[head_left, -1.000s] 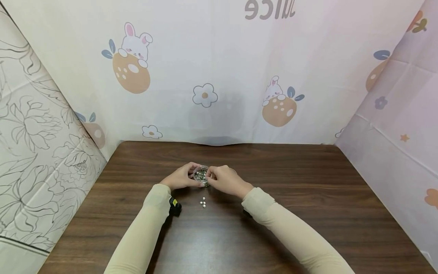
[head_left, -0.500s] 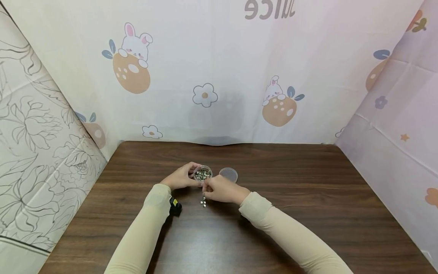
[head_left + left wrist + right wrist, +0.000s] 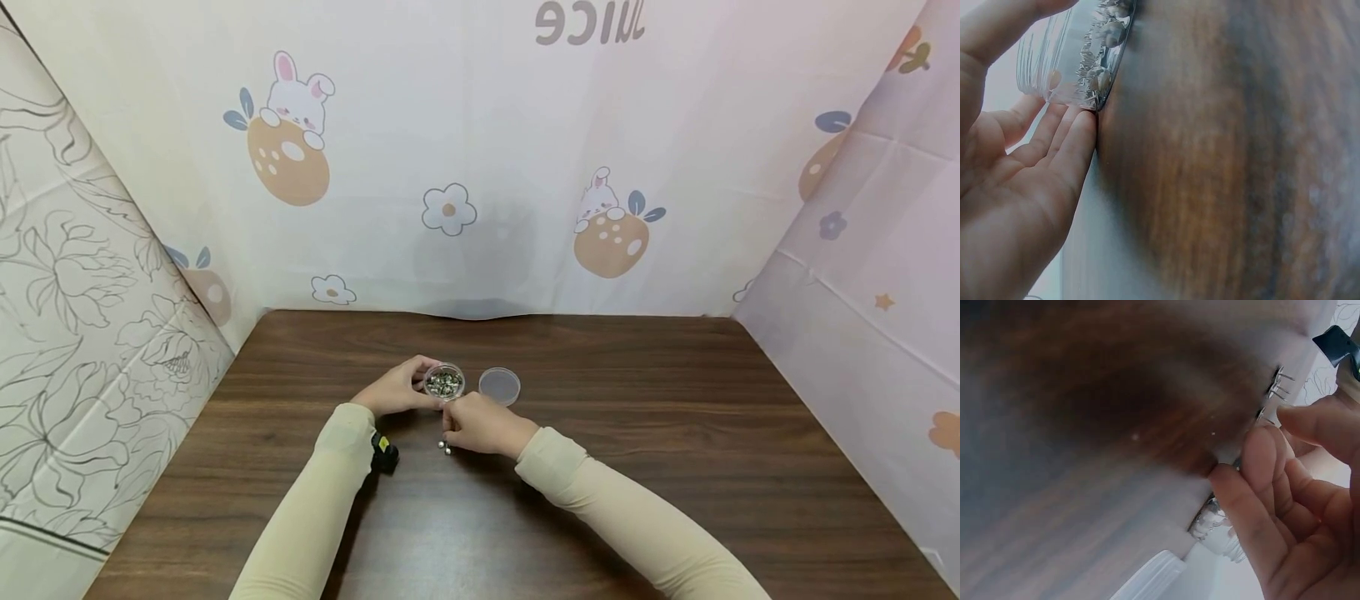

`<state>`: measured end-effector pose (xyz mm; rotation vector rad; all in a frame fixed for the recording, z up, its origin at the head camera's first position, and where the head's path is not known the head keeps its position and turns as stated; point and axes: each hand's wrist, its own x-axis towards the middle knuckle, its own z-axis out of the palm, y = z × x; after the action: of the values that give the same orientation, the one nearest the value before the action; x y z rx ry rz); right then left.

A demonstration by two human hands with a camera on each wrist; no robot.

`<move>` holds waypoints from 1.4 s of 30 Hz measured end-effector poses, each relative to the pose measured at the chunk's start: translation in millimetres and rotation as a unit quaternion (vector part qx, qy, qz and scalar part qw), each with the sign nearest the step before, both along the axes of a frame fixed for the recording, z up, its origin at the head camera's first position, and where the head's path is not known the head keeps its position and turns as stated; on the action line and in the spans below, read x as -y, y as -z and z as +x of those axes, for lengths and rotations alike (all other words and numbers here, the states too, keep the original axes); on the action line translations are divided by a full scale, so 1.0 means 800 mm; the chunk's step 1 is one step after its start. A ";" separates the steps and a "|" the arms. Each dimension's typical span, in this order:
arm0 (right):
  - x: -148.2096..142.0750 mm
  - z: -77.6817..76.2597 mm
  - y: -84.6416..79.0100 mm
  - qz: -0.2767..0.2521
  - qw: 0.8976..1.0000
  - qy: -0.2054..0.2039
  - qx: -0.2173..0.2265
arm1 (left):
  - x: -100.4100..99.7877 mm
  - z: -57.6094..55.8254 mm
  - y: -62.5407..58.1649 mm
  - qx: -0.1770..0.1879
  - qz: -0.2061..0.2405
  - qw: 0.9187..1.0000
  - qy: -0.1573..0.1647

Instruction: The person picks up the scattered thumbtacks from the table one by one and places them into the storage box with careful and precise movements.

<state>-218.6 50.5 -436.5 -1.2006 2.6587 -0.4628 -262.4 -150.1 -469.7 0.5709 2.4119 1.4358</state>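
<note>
A round clear plastic jar (image 3: 445,382), filled with metal thumbtacks, stands on the table. My left hand (image 3: 401,389) holds the jar from its left side, thumb on the near side and fingers on the far side, as the left wrist view (image 3: 1029,162) of the hand also shows. My right hand (image 3: 480,423) is low at the table in front of the jar, fingers bent. In the right wrist view its thumb and a finger meet at the pin of one thumbtack (image 3: 1262,415). Other thumbtacks (image 3: 1277,378) stand point-up beside it, partly hidden by this hand in the head view.
A round clear lid (image 3: 499,386) lies on the dark wooden table (image 3: 637,400), to the right of the jar. A black wrist camera (image 3: 384,455) sits at the left cuff. Printed cloth (image 3: 480,125) hangs behind the table and at both sides.
My right hand has come out of the jar and moved toward me, down to the thumbtacks on the table, uncovering the lid. My left hand stays on the jar.
</note>
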 end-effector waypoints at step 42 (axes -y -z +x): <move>-0.004 -0.010 0.000 0.003 0.999 -0.015 0.029 | 0.003 -0.004 0.007 0.014 0.026 1.000 0.009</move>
<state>-226.2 54.1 -436.3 -1.2046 2.5895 -0.4777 -265.6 -152.4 -475.7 0.5789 2.3493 1.4927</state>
